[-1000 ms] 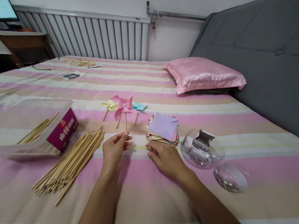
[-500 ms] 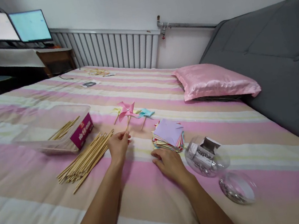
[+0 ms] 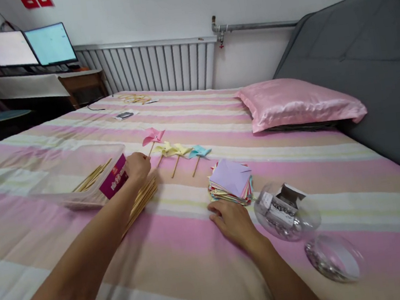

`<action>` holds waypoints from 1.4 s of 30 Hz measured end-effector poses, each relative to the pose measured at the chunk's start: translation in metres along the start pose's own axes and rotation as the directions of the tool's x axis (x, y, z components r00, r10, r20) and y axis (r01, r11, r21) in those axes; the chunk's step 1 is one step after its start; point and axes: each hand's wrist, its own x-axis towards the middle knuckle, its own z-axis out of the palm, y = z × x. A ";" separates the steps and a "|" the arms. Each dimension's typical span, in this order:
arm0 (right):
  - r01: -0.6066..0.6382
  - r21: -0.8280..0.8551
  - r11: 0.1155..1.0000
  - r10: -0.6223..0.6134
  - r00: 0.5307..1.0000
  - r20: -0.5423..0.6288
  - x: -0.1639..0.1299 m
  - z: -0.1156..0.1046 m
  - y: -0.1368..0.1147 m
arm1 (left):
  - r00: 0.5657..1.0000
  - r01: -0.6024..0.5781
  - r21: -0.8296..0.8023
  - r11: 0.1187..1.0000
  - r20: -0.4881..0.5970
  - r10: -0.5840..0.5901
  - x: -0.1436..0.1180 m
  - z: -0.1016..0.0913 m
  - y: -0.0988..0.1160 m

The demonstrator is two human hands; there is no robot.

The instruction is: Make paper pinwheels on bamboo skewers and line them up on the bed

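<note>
The left hand [image 3: 138,166] apparently pinched the pink pinwheel [image 3: 153,136] by its stick, beside the paper stack [image 3: 230,182], keeping the blades clear; the right hand [image 3: 233,219] rested empty, fingers loosely open, before it.

Paper pinwheels [image 3: 170,149] on thin wooden sticks. Matt striped cloth bedsheet [image 3: 198,248]. Glossy satin pillow [image 3: 300,102]. Clear plastic jar [image 3: 285,207].

A pink paper pinwheel [image 3: 153,136] on a thin wooden stick was held tilted above the bed, leftmost beside yellow [image 3: 172,150] and blue [image 3: 199,152] pinwheels lying flat.
</note>
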 end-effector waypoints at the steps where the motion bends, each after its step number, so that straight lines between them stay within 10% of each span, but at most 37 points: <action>1: 0.000 0.010 1.000 0.000 1.000 0.000 0.000 0.001 0.001 | 1.000 0.020 0.054 0.998 -0.020 -0.019 0.005 0.005 -0.001; 17: -0.024 0.029 0.999 0.024 1.000 0.016 0.005 0.005 -0.002 | 0.990 0.124 0.420 0.899 0.016 -0.144 0.054 0.048 -0.023; 35: -0.038 0.005 0.999 0.037 0.999 0.029 0.007 0.004 -0.004 | 0.999 -0.016 0.347 0.938 -0.034 0.029 0.035 0.045 -0.009; 42: -0.043 0.009 0.999 0.043 0.998 0.039 0.007 0.005 -0.003 | 0.994 0.048 0.272 0.961 0.078 -0.071 0.041 0.057 -0.001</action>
